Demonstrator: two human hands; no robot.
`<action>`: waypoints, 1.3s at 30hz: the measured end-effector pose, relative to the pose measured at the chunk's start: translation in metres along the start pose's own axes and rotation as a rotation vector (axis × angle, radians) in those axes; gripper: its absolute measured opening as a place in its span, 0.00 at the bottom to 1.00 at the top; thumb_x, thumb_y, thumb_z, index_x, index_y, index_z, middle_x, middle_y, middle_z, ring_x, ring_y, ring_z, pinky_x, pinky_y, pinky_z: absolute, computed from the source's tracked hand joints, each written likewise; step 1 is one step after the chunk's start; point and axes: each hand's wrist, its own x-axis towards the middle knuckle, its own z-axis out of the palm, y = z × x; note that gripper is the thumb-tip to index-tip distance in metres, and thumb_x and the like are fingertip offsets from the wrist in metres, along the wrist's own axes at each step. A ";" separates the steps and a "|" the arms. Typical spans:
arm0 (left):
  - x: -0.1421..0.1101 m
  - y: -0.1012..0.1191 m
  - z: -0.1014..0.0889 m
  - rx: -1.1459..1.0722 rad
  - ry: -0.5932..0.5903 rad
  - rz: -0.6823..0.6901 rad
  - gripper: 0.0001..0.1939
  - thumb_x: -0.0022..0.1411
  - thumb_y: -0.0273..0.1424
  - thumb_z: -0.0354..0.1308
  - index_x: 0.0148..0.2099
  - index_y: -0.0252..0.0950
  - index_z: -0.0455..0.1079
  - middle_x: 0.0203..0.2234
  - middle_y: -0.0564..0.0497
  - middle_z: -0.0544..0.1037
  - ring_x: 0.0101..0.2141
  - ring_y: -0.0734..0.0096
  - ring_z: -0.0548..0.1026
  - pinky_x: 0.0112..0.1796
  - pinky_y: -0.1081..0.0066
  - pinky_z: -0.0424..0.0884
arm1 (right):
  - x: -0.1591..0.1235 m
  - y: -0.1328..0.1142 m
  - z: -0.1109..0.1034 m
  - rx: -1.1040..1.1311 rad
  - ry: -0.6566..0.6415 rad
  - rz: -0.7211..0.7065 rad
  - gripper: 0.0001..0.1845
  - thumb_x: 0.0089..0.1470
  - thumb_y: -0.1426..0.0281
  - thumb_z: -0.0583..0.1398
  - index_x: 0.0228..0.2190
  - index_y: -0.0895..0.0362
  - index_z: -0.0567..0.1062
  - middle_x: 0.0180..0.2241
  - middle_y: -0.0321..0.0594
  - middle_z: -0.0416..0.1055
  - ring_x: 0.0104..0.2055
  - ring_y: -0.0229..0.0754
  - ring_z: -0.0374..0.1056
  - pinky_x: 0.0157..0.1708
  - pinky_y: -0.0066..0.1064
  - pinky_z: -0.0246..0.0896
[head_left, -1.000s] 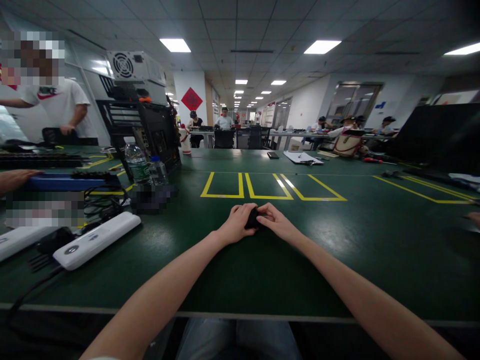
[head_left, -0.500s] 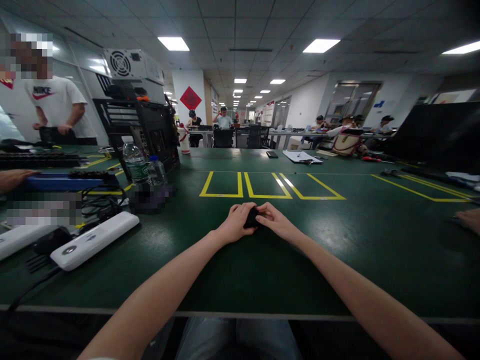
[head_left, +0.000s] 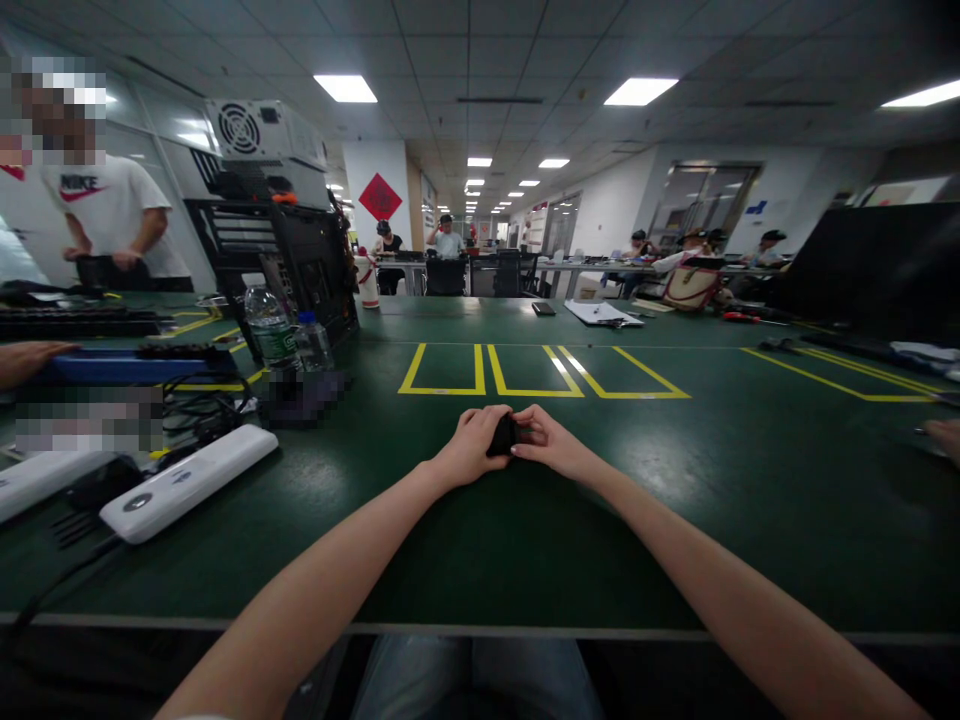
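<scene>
A: What are the fingers doing?

B: The left hand is curved around a small, compact black object, fingers over its far side and thumb along its near side, so it is held there. The right hand has its fingertips at the object's right side, thumb and fingers a little apart. Whether those also grip it, I can't tell.

A: So where exactly is it?

B: Between the two sets of fingers, low over the smooth dark-green tabletop. Whether it touches the surface is hidden, and so is most of its shape.

A: What lies beyond the fingertips?

B: Just past them, outlines of bright yellow tape; farther on, a dark, flat rectangular phone and, to its right, a clipboard with white sheets.

A: And to the left of the left fingers?

B: Well apart from them, a long white power strip. Farther away on that side stand a clear plastic bottle with a green label and, just beside it, a smaller clear bottle with a blue cap.
</scene>
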 end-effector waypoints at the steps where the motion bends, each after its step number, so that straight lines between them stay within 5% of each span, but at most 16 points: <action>1: 0.000 0.000 0.000 -0.001 -0.001 -0.001 0.32 0.47 0.30 0.57 0.53 0.40 0.47 0.47 0.47 0.62 0.49 0.61 0.60 0.50 0.56 0.49 | -0.001 -0.001 0.001 0.000 0.011 -0.004 0.18 0.40 0.70 0.61 0.36 0.54 0.62 0.40 0.37 0.63 0.44 0.40 0.62 0.46 0.39 0.57; 5: 0.000 0.001 -0.001 -0.003 0.003 0.000 0.32 0.47 0.30 0.57 0.53 0.40 0.47 0.47 0.47 0.62 0.49 0.61 0.60 0.50 0.56 0.49 | 0.001 -0.001 0.003 -0.026 0.070 -0.010 0.11 0.46 0.66 0.57 0.33 0.55 0.63 0.36 0.36 0.64 0.40 0.39 0.64 0.43 0.39 0.59; 11: 0.000 0.001 0.000 -0.017 0.006 -0.008 0.32 0.47 0.30 0.58 0.53 0.41 0.47 0.47 0.47 0.62 0.49 0.61 0.61 0.50 0.56 0.49 | 0.004 0.005 0.002 -0.046 0.109 0.036 0.17 0.45 0.66 0.58 0.39 0.54 0.63 0.41 0.39 0.63 0.46 0.41 0.60 0.48 0.41 0.54; 17: 0.000 0.000 0.000 -0.015 0.008 0.003 0.32 0.47 0.29 0.57 0.53 0.40 0.48 0.47 0.47 0.62 0.49 0.61 0.61 0.50 0.57 0.49 | 0.000 -0.002 0.001 -0.001 -0.009 -0.004 0.18 0.41 0.70 0.61 0.37 0.54 0.63 0.41 0.38 0.62 0.45 0.41 0.61 0.48 0.40 0.55; 23: 0.001 -0.002 0.003 -0.009 0.025 0.001 0.33 0.45 0.30 0.58 0.52 0.39 0.48 0.46 0.47 0.63 0.48 0.62 0.61 0.49 0.57 0.50 | 0.002 0.001 0.003 -0.018 0.070 -0.041 0.12 0.45 0.65 0.57 0.33 0.54 0.63 0.36 0.36 0.64 0.41 0.40 0.63 0.45 0.39 0.57; 28: 0.001 0.000 0.001 -0.017 0.014 -0.012 0.33 0.46 0.29 0.58 0.52 0.40 0.48 0.47 0.47 0.63 0.49 0.61 0.61 0.50 0.56 0.49 | 0.004 0.004 0.003 -0.040 0.106 0.015 0.16 0.45 0.65 0.57 0.38 0.54 0.63 0.40 0.39 0.64 0.45 0.41 0.61 0.47 0.40 0.55; 36: 0.001 -0.001 0.001 -0.009 0.007 -0.003 0.33 0.46 0.29 0.58 0.53 0.40 0.47 0.47 0.47 0.62 0.49 0.61 0.61 0.50 0.56 0.49 | -0.001 -0.005 0.003 -0.011 -0.007 -0.030 0.19 0.40 0.70 0.61 0.37 0.54 0.62 0.41 0.37 0.62 0.45 0.41 0.62 0.47 0.39 0.56; 39: 0.001 -0.002 0.002 -0.009 0.007 -0.005 0.33 0.47 0.29 0.58 0.53 0.40 0.47 0.47 0.47 0.62 0.49 0.61 0.60 0.51 0.56 0.48 | -0.002 -0.007 0.004 -0.023 0.029 -0.034 0.13 0.45 0.68 0.58 0.35 0.54 0.63 0.38 0.36 0.63 0.43 0.40 0.62 0.45 0.38 0.57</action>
